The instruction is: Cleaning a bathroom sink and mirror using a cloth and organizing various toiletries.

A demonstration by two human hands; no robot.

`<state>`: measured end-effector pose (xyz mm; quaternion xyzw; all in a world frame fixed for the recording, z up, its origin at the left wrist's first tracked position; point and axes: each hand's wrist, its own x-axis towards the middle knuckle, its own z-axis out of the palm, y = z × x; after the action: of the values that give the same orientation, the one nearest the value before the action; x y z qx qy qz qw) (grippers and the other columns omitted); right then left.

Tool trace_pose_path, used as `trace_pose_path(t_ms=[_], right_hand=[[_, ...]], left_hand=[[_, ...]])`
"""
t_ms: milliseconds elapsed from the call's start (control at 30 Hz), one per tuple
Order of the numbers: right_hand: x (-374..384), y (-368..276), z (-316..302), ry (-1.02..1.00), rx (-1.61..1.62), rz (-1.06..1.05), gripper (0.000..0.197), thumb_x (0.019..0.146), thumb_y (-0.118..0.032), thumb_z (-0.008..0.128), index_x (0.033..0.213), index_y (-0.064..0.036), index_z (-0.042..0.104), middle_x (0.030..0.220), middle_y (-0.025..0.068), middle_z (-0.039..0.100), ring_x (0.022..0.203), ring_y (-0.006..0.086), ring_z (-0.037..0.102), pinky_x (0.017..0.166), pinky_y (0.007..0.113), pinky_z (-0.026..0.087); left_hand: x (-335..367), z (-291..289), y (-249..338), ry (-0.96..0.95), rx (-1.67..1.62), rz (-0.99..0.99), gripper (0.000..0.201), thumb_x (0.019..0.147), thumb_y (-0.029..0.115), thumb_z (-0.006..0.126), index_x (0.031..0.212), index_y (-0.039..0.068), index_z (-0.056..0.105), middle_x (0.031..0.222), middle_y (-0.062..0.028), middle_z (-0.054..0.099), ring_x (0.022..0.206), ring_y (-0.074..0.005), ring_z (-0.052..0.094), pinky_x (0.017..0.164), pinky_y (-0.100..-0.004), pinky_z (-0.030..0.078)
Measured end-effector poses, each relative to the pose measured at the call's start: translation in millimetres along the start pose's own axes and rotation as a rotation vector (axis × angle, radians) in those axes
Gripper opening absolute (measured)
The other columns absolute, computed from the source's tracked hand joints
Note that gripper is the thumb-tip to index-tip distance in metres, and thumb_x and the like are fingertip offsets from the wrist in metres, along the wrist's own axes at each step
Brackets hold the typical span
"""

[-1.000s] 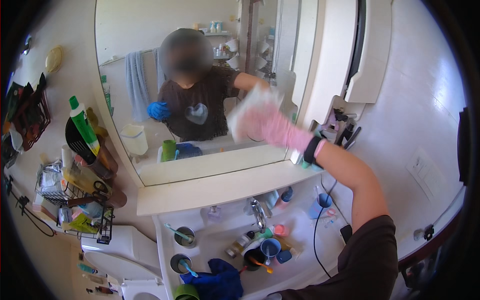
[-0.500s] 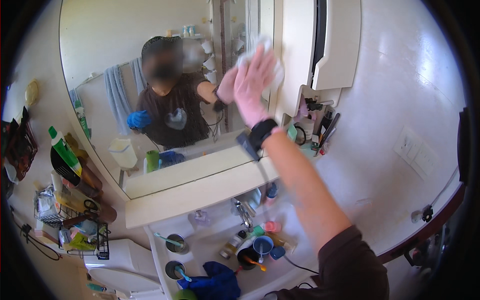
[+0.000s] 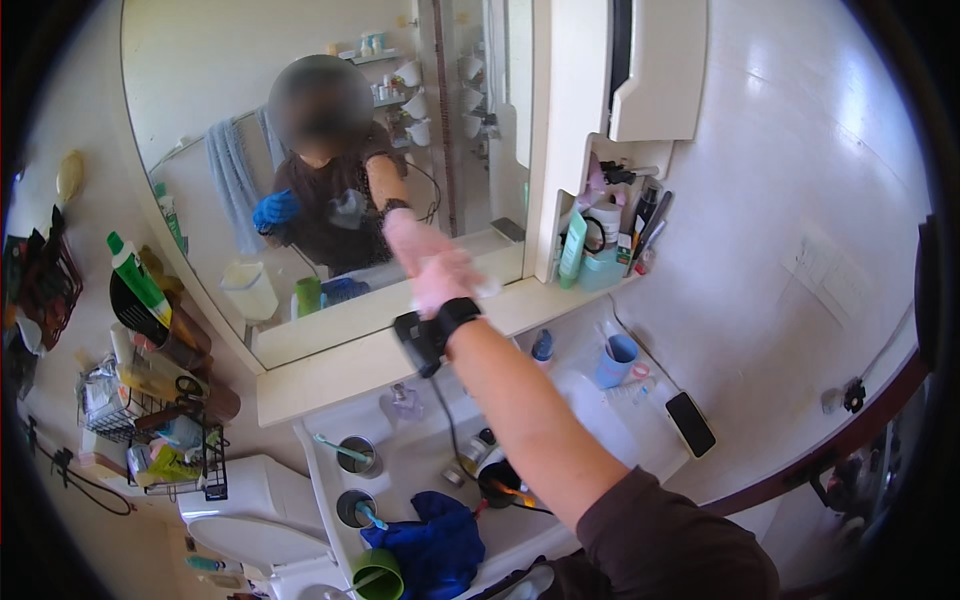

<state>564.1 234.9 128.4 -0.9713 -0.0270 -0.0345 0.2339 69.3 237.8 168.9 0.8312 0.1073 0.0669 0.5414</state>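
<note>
My right hand (image 3: pixel 440 282), in a pink glove, presses against the lower part of the large mirror (image 3: pixel 350 240). Under its fingers is a white cloth (image 3: pixel 488 288), of which only an edge shows; the hand is blurred by motion. A black strap with a small device (image 3: pixel 425 340) sits on my right wrist, and a cable hangs from it. My left hand is not seen directly. Only its reflection in a blue glove (image 3: pixel 276 210) shows in the mirror, with the fingers seemingly curled and too small to make out.
Below the mirror runs a ledge (image 3: pixel 330 375). The sink counter holds metal cups (image 3: pixel 357 458), a blue cloth (image 3: pixel 430 550), a green cup (image 3: pixel 378 575), a blue cup (image 3: pixel 616 360) and a phone (image 3: pixel 690 422). Tubes and bottles (image 3: pixel 600 265) fill the right shelf; a wire basket (image 3: pixel 215 465) hangs left.
My right hand has moved down and left across the mirror with the white cloth, from the upper right edge to near the bottom. The view has shifted, showing the phone and right shelf.
</note>
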Motion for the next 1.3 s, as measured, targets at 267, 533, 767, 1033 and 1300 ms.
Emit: trace_pose_path(t_ms=[267, 533, 767, 1033, 1300], right_hand=[[7, -28, 19, -0.184, -0.888, -0.867, 0.026, 0.083, -0.016, 0.047, 0.100, -0.0013, 0.061, 0.112, 0.0238, 0.055, 0.097, 0.0387, 0.057, 0.084, 0.051, 0.043], [4, 1, 13, 0.131, -0.326, -0.009, 0.051, 0.081, -0.015, 0.047, 0.125, 0.0087, 0.038, 0.119, 0.0350, 0.041, 0.114, 0.0541, 0.035, 0.087, 0.059, 0.038], [-115, -104, 88, 0.391, -0.436, -0.552, 0.041, 0.075, -0.018, 0.054, 0.103, 0.0121, 0.052, 0.090, 0.0319, 0.054, 0.097, 0.0472, 0.052, 0.077, 0.062, 0.043], [-110, -48, 52, -0.146, 0.528, -0.604, 0.046, 0.085, -0.019, 0.040, 0.128, -0.0041, 0.036, 0.103, 0.0125, 0.053, 0.080, 0.0222, 0.051, 0.067, 0.038, 0.043], [29, 188, -23, -0.196, 0.064, -0.699, 0.049, 0.090, -0.032, 0.036, 0.130, -0.0042, 0.035, 0.133, 0.0229, 0.033, 0.125, 0.0347, 0.029, 0.103, 0.038, 0.024]], left_hand=[[27, -2, 19, -0.134, 0.014, 0.214, 0.055, 0.079, 0.040, 0.054, 0.108, -0.007, 0.054, 0.107, -0.0197, 0.056, 0.102, -0.0302, 0.052, 0.089, -0.0379, 0.038], [8, 18, 11, 0.214, -0.268, 0.140, 0.047, 0.072, 0.027, 0.057, 0.101, -0.011, 0.055, 0.100, -0.0210, 0.058, 0.094, -0.0298, 0.055, 0.086, -0.0366, 0.041], [-2, -6, 10, -0.020, -0.086, 0.126, 0.052, 0.078, 0.035, 0.054, 0.105, -0.009, 0.054, 0.104, -0.0209, 0.056, 0.098, -0.0305, 0.053, 0.087, -0.0378, 0.039], [-22, 5, -3, 0.091, -0.223, 0.063, 0.050, 0.079, 0.031, 0.057, 0.107, -0.010, 0.052, 0.105, -0.0212, 0.056, 0.096, -0.0264, 0.054, 0.086, -0.0341, 0.040], [7, 2, -4, 0.021, -0.155, 0.159, 0.049, 0.075, 0.030, 0.060, 0.102, -0.011, 0.055, 0.103, -0.0219, 0.058, 0.094, -0.0304, 0.056, 0.085, -0.0355, 0.041]])
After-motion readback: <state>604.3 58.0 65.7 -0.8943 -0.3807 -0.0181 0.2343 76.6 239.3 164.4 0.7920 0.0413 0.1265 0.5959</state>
